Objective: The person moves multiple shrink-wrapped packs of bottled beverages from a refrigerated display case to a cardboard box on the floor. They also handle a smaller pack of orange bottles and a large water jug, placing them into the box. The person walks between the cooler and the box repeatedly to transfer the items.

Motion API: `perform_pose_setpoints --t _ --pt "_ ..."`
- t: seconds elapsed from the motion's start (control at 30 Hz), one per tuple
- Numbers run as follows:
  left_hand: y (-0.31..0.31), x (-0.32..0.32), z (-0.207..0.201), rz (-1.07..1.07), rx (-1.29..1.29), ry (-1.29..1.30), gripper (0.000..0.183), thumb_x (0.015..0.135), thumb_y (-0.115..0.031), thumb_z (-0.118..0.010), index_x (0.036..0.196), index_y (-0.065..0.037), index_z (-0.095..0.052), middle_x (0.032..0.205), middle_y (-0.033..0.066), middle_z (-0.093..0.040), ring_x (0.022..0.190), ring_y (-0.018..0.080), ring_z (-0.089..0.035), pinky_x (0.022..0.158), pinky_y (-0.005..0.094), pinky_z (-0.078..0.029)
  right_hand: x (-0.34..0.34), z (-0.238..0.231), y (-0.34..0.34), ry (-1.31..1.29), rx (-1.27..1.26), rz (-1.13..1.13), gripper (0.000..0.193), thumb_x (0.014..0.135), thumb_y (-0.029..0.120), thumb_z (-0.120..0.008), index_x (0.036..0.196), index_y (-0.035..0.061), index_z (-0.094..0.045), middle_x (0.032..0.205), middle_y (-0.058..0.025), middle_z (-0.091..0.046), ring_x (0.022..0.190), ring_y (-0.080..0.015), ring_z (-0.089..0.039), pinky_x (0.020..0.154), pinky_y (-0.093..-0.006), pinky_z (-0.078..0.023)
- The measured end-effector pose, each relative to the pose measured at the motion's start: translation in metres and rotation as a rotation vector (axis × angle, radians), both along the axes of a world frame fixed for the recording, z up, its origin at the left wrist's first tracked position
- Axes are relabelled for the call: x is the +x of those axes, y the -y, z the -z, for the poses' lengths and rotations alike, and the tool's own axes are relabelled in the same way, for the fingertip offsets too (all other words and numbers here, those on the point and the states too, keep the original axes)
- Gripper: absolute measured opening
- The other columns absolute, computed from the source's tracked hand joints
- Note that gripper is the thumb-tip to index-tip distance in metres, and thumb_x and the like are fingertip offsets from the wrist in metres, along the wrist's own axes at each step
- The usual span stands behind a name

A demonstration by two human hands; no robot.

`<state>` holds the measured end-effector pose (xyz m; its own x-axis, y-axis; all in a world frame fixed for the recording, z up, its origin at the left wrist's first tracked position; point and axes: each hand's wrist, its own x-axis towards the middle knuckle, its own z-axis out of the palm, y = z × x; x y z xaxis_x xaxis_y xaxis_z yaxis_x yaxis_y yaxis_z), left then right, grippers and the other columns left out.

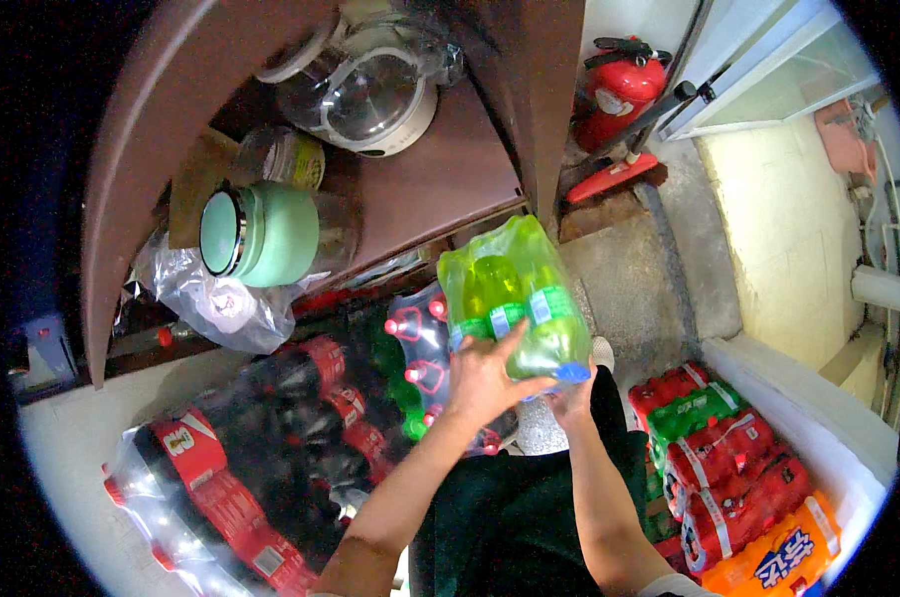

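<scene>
In the head view, you are holding the wrapped pack of green bottles [515, 289] with two hands, in front of your body and beside the edge of the brown shelf [425, 199]. Your left hand [482, 378] is gripping the near side with fingers and thumb spread wide over the wrap. Your right hand [572, 400] is touching the near right corner, by the blue cap [572, 373], but its fingers are partly hidden, so I cannot tell how firmly it is pressing.

The pack is leaning with its near end toward you. For good handling, you should be carrying the weight from below with both palms — the thin wrap is probably stretching if only fingertips are pulling it. Be keeping the far end away from the shelf edge, and be watching your shoe [601, 353] — it is standing just beside the pack.
</scene>
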<state>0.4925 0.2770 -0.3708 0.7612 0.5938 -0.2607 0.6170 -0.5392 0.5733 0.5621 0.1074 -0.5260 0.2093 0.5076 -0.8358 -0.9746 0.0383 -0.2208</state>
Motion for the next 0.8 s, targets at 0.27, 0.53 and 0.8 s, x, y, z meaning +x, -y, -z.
perform_pose_setpoints --t 0.27,0.53,0.8 --pt "-0.008 0.025 0.014 -0.122 -0.092 -0.11 0.084 0.057 -0.058 -0.079 0.123 -0.009 -0.061 0.085 0.0186 -0.067 0.08 0.0345 -0.062 0.074 0.0427 -0.051 0.004 0.026 0.028 -0.058 0.001 0.024 0.074 0.084 0.069 -0.039 0.136 0.0174 -0.042 0.135 -0.0049 -0.047 0.123 -0.0236 -0.044 0.103 -0.0406 -0.034" --pt "0.016 0.021 0.024 -0.149 0.014 -0.002 0.082 0.057 -0.053 -0.082 0.121 -0.007 -0.062 0.067 0.012 -0.062 0.069 0.0285 -0.061 0.066 0.0398 -0.05 -0.004 0.043 0.034 -0.023 -0.018 0.263 0.065 0.086 0.059 -0.035 0.129 0.0119 -0.05 0.13 -0.0064 -0.051 0.122 -0.026 -0.047 0.104 -0.0429 -0.035" --pt "0.028 0.022 0.044 -0.106 -0.272 -0.086 0.085 0.06 -0.054 -0.081 0.123 -0.002 -0.059 0.053 0.0064 -0.049 0.053 0.0186 -0.054 0.056 0.0351 -0.045 0.006 0.005 0.059 0.012 0.02 0.392 0.05 0.08 0.048 -0.054 0.114 0.0125 -0.057 0.11 -0.0053 -0.06 0.101 -0.0244 -0.056 0.088 -0.0408 -0.046"
